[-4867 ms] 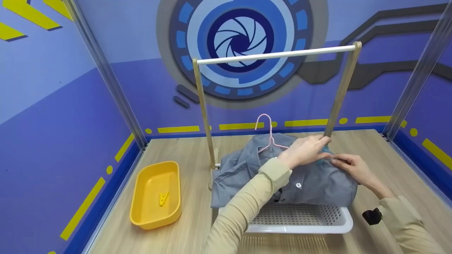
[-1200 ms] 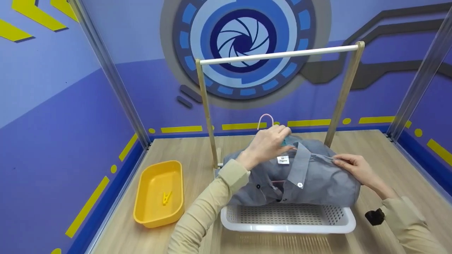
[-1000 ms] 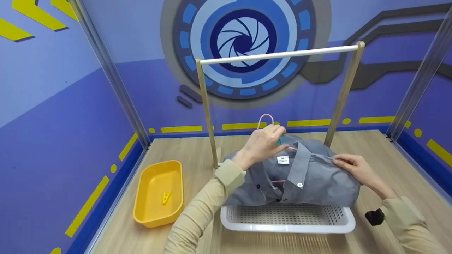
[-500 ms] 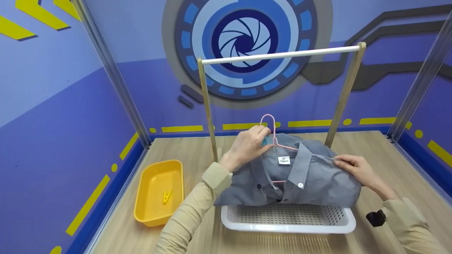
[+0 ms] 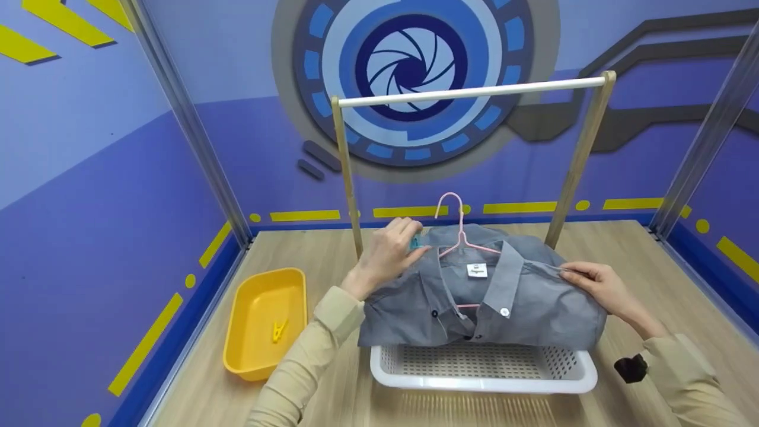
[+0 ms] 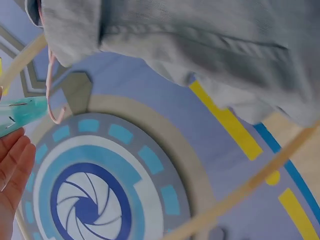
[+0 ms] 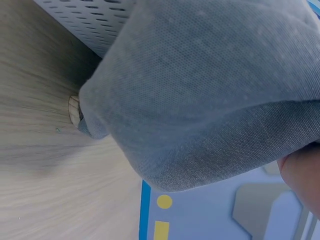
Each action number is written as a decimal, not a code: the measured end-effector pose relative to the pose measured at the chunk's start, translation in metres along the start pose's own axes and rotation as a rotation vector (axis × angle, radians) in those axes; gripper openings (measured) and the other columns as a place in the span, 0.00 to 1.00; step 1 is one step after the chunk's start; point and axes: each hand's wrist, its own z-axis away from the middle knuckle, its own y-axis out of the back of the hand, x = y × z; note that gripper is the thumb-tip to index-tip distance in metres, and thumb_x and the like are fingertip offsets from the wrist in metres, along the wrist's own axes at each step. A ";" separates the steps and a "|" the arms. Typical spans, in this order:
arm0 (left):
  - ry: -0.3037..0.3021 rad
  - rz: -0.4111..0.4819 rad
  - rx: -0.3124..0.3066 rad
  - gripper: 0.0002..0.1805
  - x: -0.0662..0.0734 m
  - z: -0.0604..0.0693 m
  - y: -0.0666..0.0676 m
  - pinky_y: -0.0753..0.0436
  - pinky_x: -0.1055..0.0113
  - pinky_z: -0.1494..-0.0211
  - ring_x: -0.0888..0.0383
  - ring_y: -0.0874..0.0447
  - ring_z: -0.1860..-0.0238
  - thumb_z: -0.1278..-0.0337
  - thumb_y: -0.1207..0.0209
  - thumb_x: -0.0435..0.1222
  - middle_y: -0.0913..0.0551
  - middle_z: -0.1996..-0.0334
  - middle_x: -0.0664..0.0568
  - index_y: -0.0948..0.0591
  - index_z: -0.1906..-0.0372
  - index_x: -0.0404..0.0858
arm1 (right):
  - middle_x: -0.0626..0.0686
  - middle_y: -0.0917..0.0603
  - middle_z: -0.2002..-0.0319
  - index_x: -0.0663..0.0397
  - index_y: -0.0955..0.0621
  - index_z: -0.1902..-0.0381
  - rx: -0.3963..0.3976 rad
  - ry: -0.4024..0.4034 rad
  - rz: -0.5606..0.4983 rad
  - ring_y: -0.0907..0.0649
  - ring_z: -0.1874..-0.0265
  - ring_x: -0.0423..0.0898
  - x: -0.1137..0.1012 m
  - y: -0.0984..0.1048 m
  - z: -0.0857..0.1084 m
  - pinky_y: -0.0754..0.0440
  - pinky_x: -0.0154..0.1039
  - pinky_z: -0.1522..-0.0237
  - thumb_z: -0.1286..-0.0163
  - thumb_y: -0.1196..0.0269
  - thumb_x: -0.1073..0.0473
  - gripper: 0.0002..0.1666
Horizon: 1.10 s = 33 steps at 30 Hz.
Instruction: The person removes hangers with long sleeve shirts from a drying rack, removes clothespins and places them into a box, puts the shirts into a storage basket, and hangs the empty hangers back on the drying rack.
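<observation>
A grey button shirt (image 5: 533,302) with a white label lies over a white perforated basket (image 5: 483,384). A pink hanger (image 5: 461,222) sits inside its collar, hook upward. My left hand (image 5: 385,252) pinches a teal clothespin (image 5: 415,242) at the shirt's left shoulder; the left wrist view shows the teal clothespin (image 6: 22,114) between the fingers, with the hanger hook behind it. My right hand (image 5: 602,287) pinches the shirt's right shoulder seam. In the right wrist view, shirt cloth (image 7: 200,90) covers most of the picture, and only part of a finger (image 7: 305,180) shows.
A yellow tray (image 5: 232,332) stands at the left with one yellow clothespin (image 5: 278,331) in it. Behind the shirt rises a rack with a white rail (image 5: 474,93) and wooden posts (image 5: 584,154). Blue walls enclose the back and sides.
My left hand has carried the teal clothespin from the shirt's right shoulder leftward past the hanger to the left shoulder. The collar now lies spread open. My right hand stays at the right shoulder.
</observation>
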 end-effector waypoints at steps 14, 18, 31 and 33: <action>0.086 -0.037 0.060 0.16 -0.039 0.042 0.019 0.26 0.66 0.70 0.55 0.29 0.70 0.54 0.35 0.37 0.27 0.70 0.49 0.26 0.63 0.34 | 0.48 0.18 0.65 0.72 0.21 0.62 0.004 0.010 0.004 0.22 0.66 0.34 0.004 -0.001 0.000 0.29 0.24 0.65 0.38 0.45 0.76 0.08; 0.123 -0.050 0.039 0.16 -0.051 0.056 0.024 0.26 0.66 0.68 0.54 0.29 0.69 0.54 0.35 0.37 0.27 0.69 0.48 0.26 0.62 0.33 | 0.45 0.18 0.64 0.70 0.20 0.62 0.003 0.008 0.011 0.22 0.65 0.34 0.010 0.000 0.001 0.29 0.24 0.64 0.37 0.45 0.73 0.08; 0.324 -0.094 -0.052 0.14 -0.095 0.107 0.033 0.28 0.65 0.72 0.55 0.32 0.72 0.55 0.35 0.36 0.29 0.73 0.49 0.27 0.66 0.35 | 0.51 0.18 0.66 0.75 0.21 0.64 0.029 0.063 -0.017 0.22 0.67 0.34 -0.002 -0.003 0.000 0.29 0.23 0.66 0.42 0.46 0.81 0.09; 0.353 -0.099 -0.068 0.14 -0.100 0.114 0.034 0.28 0.64 0.73 0.55 0.31 0.73 0.54 0.35 0.36 0.29 0.73 0.49 0.27 0.67 0.35 | 0.52 0.18 0.67 0.76 0.22 0.64 0.030 0.067 -0.022 0.22 0.67 0.34 -0.010 -0.004 0.001 0.29 0.23 0.65 0.42 0.46 0.81 0.09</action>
